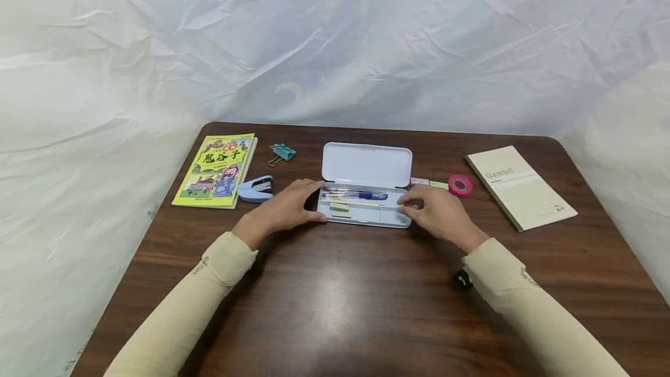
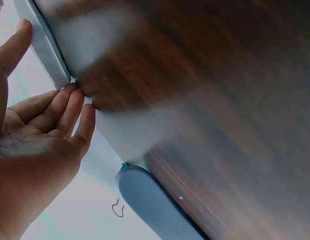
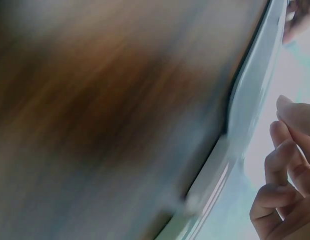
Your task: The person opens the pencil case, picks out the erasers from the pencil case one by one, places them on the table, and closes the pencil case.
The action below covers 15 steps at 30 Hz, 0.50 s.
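A white pencil case (image 1: 366, 221) lies in the middle of the table, its lid (image 1: 366, 164) raised at the back. Inside are a blue pen (image 1: 373, 195), other slim pens beside it, and small pale yellow-green blocks (image 1: 340, 209). My left hand (image 1: 288, 205) holds the case's left end, thumb at the near corner and fingers at the far corner. Over the right end hovers my right hand (image 1: 437, 211), its fingers loosely bent. A small gap shows between thumb and index finger, with nothing seen there in the right wrist view.
To the left are a yellow book (image 1: 214, 173), a light blue stapler (image 1: 255, 189) and teal binder clips (image 1: 283, 152). Right of the case lie small sticky-note pads (image 1: 438, 185), a pink roll of tape (image 1: 460, 185) and a cream notebook (image 1: 523, 188). White cloth (image 1: 335, 45) hangs behind the table.
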Each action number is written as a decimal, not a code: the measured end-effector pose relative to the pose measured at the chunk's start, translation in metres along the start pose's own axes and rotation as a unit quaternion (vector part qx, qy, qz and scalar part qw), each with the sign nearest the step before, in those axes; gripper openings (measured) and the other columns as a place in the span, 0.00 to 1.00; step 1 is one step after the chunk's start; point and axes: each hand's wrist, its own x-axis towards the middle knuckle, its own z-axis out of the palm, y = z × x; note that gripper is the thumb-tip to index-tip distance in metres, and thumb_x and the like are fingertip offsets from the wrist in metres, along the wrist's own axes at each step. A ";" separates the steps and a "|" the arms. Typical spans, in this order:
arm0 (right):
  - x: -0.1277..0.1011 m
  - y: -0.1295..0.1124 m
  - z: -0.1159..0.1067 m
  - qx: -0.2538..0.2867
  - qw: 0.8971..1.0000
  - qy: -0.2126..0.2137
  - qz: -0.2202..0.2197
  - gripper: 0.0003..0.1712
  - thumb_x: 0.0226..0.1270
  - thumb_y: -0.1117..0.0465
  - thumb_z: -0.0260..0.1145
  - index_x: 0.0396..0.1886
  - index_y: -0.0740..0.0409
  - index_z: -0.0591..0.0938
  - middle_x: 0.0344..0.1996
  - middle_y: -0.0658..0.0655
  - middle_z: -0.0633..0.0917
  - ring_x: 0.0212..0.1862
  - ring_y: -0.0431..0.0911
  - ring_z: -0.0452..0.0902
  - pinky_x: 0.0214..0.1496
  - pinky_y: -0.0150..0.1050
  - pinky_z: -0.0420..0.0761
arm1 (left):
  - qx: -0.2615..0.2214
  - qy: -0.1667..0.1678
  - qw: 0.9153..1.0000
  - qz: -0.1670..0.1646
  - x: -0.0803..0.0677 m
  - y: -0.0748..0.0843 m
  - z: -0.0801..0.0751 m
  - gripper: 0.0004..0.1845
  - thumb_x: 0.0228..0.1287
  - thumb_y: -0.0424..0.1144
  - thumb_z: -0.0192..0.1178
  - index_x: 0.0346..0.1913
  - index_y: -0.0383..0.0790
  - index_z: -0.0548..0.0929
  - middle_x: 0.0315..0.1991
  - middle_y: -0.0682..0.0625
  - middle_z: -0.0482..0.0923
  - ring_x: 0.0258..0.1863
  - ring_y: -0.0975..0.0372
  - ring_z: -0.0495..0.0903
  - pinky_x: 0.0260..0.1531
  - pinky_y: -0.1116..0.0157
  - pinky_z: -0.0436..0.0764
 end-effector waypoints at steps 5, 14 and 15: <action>0.017 -0.023 0.015 0.005 1.000 -0.016 -0.018 0.07 0.77 0.58 0.80 0.50 0.52 0.98 0.43 0.53 0.95 0.37 0.44 0.83 0.36 0.40 0.79 | -0.004 -0.003 1.000 -0.001 -0.003 0.007 -0.003 0.52 0.78 0.59 0.75 0.92 0.39 0.63 0.89 0.37 0.67 0.91 0.42 0.63 0.89 0.40 0.68; 0.041 -0.060 0.038 0.004 0.998 -0.027 -0.049 0.08 0.79 0.56 0.79 0.52 0.51 0.98 0.46 0.53 0.96 0.42 0.45 0.88 0.47 0.49 0.90 | -0.016 -0.007 1.000 -0.006 0.001 0.000 -0.001 0.54 0.76 0.62 0.76 0.92 0.42 0.63 0.90 0.38 0.66 0.91 0.44 0.63 0.89 0.39 0.67; 0.043 -0.063 0.040 0.007 0.998 -0.031 -0.051 0.09 0.79 0.56 0.79 0.52 0.51 0.98 0.46 0.53 0.96 0.42 0.46 0.88 0.47 0.50 0.90 | -0.012 -0.006 1.000 -0.002 0.003 -0.004 0.001 0.54 0.76 0.63 0.76 0.92 0.42 0.63 0.90 0.38 0.66 0.91 0.44 0.63 0.89 0.39 0.67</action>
